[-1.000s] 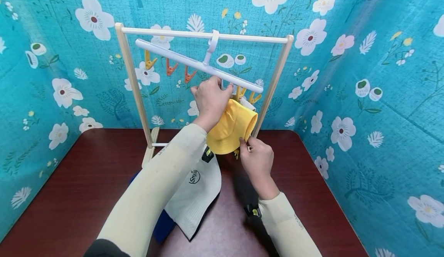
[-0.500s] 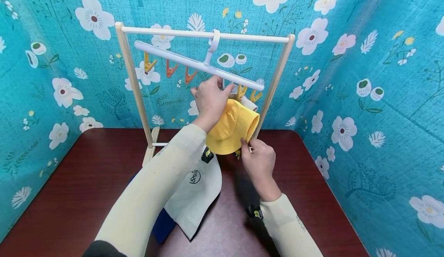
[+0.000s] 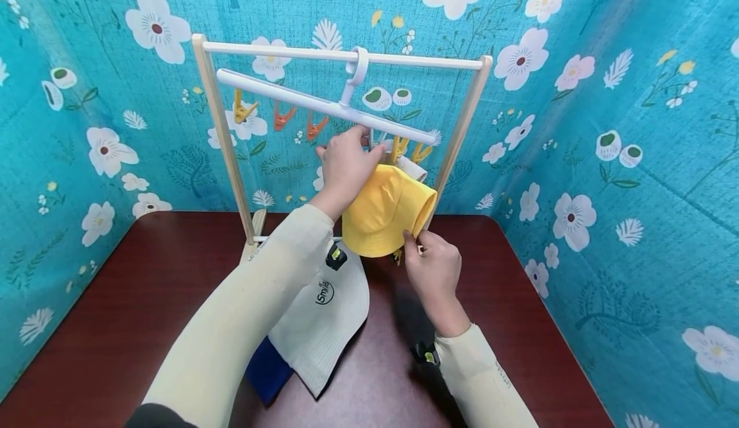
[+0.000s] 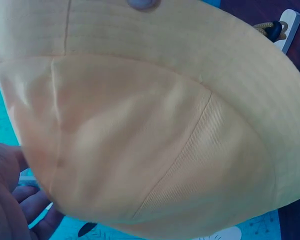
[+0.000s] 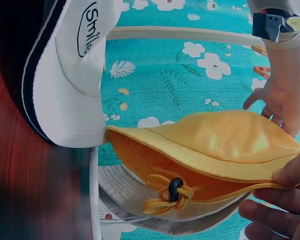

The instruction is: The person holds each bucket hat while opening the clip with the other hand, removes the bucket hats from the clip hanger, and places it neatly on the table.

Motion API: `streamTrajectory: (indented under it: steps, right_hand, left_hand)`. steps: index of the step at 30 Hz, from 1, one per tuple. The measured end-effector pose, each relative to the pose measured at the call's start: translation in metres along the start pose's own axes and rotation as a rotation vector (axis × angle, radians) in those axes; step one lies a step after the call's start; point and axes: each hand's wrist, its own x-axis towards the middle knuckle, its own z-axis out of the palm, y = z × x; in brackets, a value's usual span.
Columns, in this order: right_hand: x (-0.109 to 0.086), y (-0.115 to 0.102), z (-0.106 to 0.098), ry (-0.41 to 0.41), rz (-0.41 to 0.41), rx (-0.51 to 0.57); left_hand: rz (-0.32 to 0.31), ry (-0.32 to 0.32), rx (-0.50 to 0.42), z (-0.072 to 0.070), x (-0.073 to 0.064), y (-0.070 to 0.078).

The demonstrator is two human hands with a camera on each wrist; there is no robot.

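A yellow bucket hat (image 3: 378,213) with a drawstring (image 5: 175,192) is held up beneath a white clip hanger (image 3: 323,105). My right hand (image 3: 433,264) pinches its brim between thumb and fingers. Just under the hanger bar, my left hand (image 3: 349,168) is at the hat's crown, its fingertips pinching a pale clothespin (image 3: 371,136) that is mostly covered. Yellow clothespins (image 3: 398,149) and orange clothespins (image 3: 315,128) dangle from the bar. Behind the yellow hat hangs a beige hat (image 5: 125,185), mostly hidden in the head view.
The hanger hooks over the top rail of a wooden rack (image 3: 277,50) and slopes down to the right. On the dark red table (image 3: 496,351) lies a white hat (image 3: 323,325) marked "Smile", over a dark blue item (image 3: 268,370). Floral cloth (image 3: 577,158) surrounds the table.
The hanger bar has turned slightly, its left end shifting left and down and its right end rising. The hat's brim and my right hand have moved a little right.
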Motion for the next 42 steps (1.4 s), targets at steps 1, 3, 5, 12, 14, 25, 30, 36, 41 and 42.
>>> streamTrajectory:
  steps: [1,3,5,12,14,25,30,36,41,42]
  right_hand:
    - [0.000,0.000,0.000,0.001,0.001,0.001]
    - [-0.001,0.001,-0.001,0.002,0.003,0.003]
    - [-0.002,0.001,-0.001,0.001,0.006,0.004]
    - [-0.001,0.002,-0.003,0.000,0.010,0.007]
    - [-0.001,0.001,-0.003,0.003,0.009,0.010]
    - [-0.001,0.000,-0.006,0.013,0.005,0.029]
    - [-0.002,0.001,-0.006,0.010,0.015,0.030]
    - [-0.002,0.000,-0.009,-0.009,0.028,0.021]
    - [-0.001,-0.001,-0.010,-0.009,0.039,0.025]
    - [-0.001,-0.001,-0.010,-0.012,0.040,0.024]
  left_hand:
    - [-0.003,-0.012,0.002,-0.002,0.000,-0.001]
    - [-0.007,-0.028,0.003,-0.005,-0.001,-0.003]
    - [-0.013,-0.044,0.000,-0.009,-0.002,-0.005]
    - [-0.038,-0.063,-0.001,-0.022,-0.004,-0.014]
    - [-0.039,-0.067,-0.008,-0.026,-0.006,-0.018]
    - [-0.007,-0.151,-0.056,-0.041,-0.017,-0.029]
    - [0.049,-0.187,-0.067,-0.046,-0.027,-0.030]
    - [0.109,-0.184,-0.090,-0.057,-0.044,-0.033]
    - [0.163,-0.172,-0.100,-0.069,-0.056,-0.035]
    - [0.171,-0.170,-0.101,-0.071,-0.057,-0.036]
